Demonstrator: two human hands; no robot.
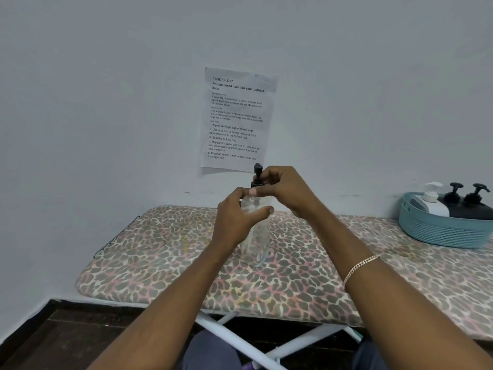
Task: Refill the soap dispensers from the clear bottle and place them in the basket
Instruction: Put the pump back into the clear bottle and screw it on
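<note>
A clear bottle (256, 241) stands upright in the middle of the leopard-print ironing board (165, 263). My left hand (236, 220) grips its upper body. My right hand (284, 189) pinches the black pump head (257, 174) at the bottle's neck. At the far right a teal basket (442, 231) holds a white dispenser (430, 201) and two black dispensers (466, 201), all upright.
The board stands against a white wall with a printed sheet (237, 118) taped above it. White crossed legs (240, 340) show under the board over a dark floor. My knees are at the bottom edge.
</note>
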